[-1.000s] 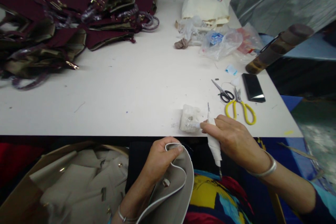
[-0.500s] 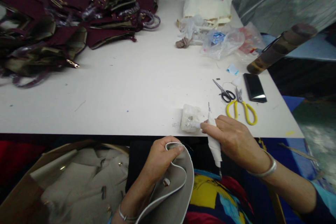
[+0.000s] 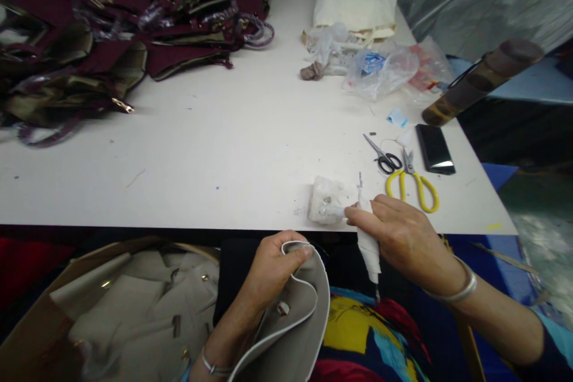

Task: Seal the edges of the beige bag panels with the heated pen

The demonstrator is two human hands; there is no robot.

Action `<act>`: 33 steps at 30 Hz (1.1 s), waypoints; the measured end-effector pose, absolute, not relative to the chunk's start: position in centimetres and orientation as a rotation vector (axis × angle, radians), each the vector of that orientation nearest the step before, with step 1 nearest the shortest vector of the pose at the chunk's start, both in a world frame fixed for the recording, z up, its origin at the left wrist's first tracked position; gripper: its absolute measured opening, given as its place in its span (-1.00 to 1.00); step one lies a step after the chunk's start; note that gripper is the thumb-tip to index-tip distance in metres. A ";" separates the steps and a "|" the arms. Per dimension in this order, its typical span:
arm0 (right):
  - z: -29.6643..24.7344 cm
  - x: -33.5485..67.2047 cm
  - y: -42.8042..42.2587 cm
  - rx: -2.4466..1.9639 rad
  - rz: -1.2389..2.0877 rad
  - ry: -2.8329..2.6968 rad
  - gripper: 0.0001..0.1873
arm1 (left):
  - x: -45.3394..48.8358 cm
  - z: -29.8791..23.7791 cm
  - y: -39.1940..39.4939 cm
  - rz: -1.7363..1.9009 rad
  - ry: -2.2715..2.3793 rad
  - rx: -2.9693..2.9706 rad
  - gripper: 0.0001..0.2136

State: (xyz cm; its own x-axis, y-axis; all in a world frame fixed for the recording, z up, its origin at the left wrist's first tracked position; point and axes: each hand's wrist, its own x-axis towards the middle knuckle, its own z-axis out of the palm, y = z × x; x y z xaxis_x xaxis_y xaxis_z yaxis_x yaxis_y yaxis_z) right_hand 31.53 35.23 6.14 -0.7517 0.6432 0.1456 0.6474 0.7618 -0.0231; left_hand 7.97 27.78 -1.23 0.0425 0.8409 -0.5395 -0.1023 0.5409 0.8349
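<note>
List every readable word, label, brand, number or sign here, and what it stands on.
No text is legible.
Cream cloth bag: blue printed line and round red-and-blue logo, too blurred.
Blue-and-white packet in the clear plastic bag: print too small.
White-wrapped tool, beige bag panel: no print visible.

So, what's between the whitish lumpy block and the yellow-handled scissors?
In the head view, the right hand holds a white-wrapped pointed tool there, beside the whitish lumpy block; the yellow-handled scissors lie farther right.

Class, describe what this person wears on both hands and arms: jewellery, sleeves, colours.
Both hands are bare, no gloves. The left hand has a thin silver bangle; the right hand has a broader silver bangle and a blue sleeve further up.
</note>
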 end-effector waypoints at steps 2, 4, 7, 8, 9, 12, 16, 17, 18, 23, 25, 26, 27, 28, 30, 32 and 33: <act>6.1 31.6 35.2 -1.039 -0.022 -2.811 -0.64 | 8.0 -1.2 27.8 0.824 1.344 0.720 -0.77; 6.1 31.5 35.1 -1.039 -0.008 -2.817 -0.63 | 8.1 -1.1 27.9 0.824 1.348 0.715 -0.77; 6.0 31.4 35.1 -1.043 -0.019 -2.815 -0.62 | 8.1 -1.1 27.9 0.822 1.344 0.702 -0.76; 6.0 31.4 35.2 -1.044 -0.026 -2.813 -0.63 | 8.1 -1.1 27.9 0.823 1.342 0.699 -0.76; 6.0 31.4 35.2 -1.045 -0.032 -2.810 -0.63 | 8.1 -1.1 27.9 0.823 1.341 0.696 -0.76; 6.0 31.4 35.2 -1.045 -0.043 -2.806 -0.64 | 8.1 -1.2 27.9 0.821 1.338 0.696 -0.77; 6.0 31.4 35.2 -1.033 -0.039 -2.802 -0.64 | 8.1 -1.4 27.9 0.811 1.337 0.704 -0.77; 6.0 31.4 35.2 -1.027 -0.034 -2.800 -0.64 | 8.1 -1.4 27.9 0.811 1.340 0.706 -0.77; 6.0 31.4 35.2 -1.023 -0.031 -2.799 -0.63 | 8.1 -1.4 27.9 0.811 1.342 0.710 -0.77; 5.9 31.4 35.2 -1.006 -0.042 -2.798 -0.62 | 8.1 -1.4 27.9 0.797 1.354 0.724 -0.75; 5.9 31.4 35.2 -1.001 -0.044 -2.797 -0.61 | 8.0 -1.3 27.9 0.793 1.358 0.729 -0.75; 5.9 31.4 35.2 -1.000 -0.045 -2.793 -0.62 | 8.0 -1.3 27.9 0.792 1.358 0.731 -0.75; 5.8 31.4 35.2 -0.999 -0.043 -2.789 -0.63 | 8.0 -1.2 27.9 0.791 1.358 0.730 -0.76; 5.8 31.4 35.2 -0.997 -0.041 -2.786 -0.63 | 8.0 -1.2 27.9 0.790 1.357 0.731 -0.76; 5.8 31.4 35.3 -0.996 -0.036 -2.783 -0.64 | 8.0 -1.3 27.8 0.793 1.355 0.731 -0.76; 5.7 31.4 35.3 -0.993 -0.035 -2.783 -0.63 | 8.0 -1.3 27.8 0.796 1.355 0.730 -0.76; 5.7 31.4 35.3 -0.993 -0.037 -2.783 -0.62 | 8.0 -1.3 27.8 0.798 1.357 0.731 -0.77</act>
